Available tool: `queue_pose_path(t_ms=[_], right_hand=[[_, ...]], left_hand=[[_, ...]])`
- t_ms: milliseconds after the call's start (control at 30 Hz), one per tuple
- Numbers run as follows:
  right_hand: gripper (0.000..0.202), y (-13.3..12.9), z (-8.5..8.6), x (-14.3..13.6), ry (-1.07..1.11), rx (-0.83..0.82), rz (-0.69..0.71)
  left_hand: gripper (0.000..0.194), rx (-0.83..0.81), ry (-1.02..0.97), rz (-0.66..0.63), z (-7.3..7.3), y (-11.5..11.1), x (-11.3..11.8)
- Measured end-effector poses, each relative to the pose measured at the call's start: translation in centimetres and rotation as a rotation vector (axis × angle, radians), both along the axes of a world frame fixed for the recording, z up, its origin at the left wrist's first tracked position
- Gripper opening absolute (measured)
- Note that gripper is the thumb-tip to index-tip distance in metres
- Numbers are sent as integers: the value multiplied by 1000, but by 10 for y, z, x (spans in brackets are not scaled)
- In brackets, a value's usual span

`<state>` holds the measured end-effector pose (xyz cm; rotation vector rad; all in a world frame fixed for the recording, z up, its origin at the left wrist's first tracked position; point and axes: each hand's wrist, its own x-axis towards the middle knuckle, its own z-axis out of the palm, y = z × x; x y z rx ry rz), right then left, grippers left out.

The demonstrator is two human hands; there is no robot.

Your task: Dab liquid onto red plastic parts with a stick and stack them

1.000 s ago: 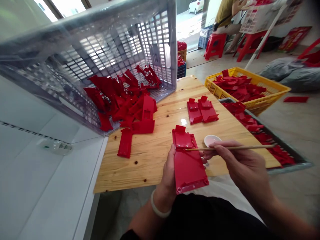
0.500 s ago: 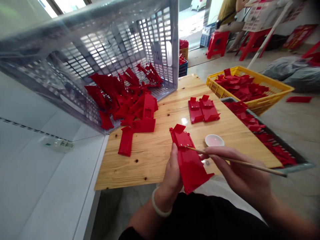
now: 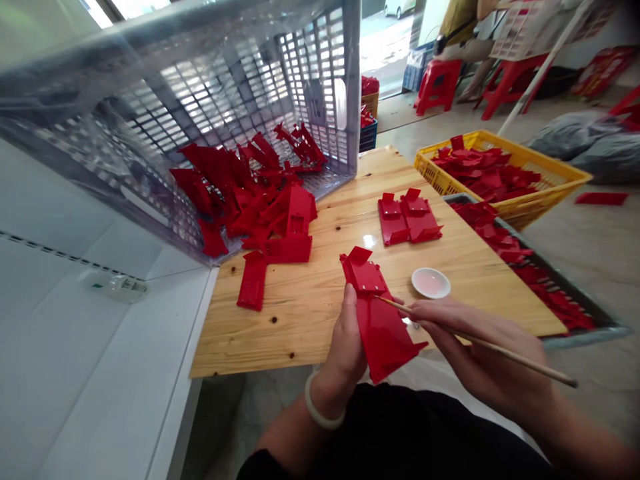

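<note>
My left hand [image 3: 345, 343] grips a red plastic part [image 3: 383, 327] by its left edge, thumb along the side, tilted above the table's front edge. This part has a raised flap at its far end and small pale dots near a seam. In my right hand [image 3: 487, 340] is a thin wooden brush [image 3: 515, 353], held like a pen, its tip at or very near the part's surface just below the dots. Beyond my right hand stands a small white dish [image 3: 431, 283] with what looks like clear liquid. Two similar red parts [image 3: 410, 219] lie side by side behind it.
A grey plastic crate [image 3: 320, 100] lies tipped on its side, red parts [image 3: 260, 193] spilling onto the wooden table [image 3: 320, 293]. On the right are a yellow crate [image 3: 565, 179] and a grey bin [image 3: 607, 331], both holding red parts. A person [image 3: 460, 27] sits in the background.
The brush tip has shifted slightly right and down along the part, and its back end has dropped lower. My left hand keeps its hold with the part nearly still.
</note>
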<state>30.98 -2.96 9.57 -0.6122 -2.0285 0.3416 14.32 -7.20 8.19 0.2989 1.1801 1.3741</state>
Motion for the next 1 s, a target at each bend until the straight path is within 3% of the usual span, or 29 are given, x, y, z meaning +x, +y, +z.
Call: queue_pose_path(t_ms=[233, 433, 533, 633, 767, 900, 1000], right_hand=[[27, 0, -8, 2, 0, 2, 16], [24, 5, -8, 3, 16, 30, 12], [26, 9, -12, 12, 55, 37, -54], [28, 14, -22, 27, 154, -47, -167], [23, 16, -27, 46, 270, -106, -312], [16, 12, -24, 54, 201, -90, -361], [17, 15, -33, 60, 206, -83, -389]], left_hand=[[65, -19, 16, 54, 1, 3, -1], [69, 28, -89, -31, -1, 3, 1], [73, 28, -135, -125, -12, 14, -6], [66, 74, -68, -168, -35, 51, -19], [44, 246, 170, -46, -60, 141, -36], [39, 285, 336, -125, -61, 220, -33], [41, 308, 523, -250, -55, 249, -23]])
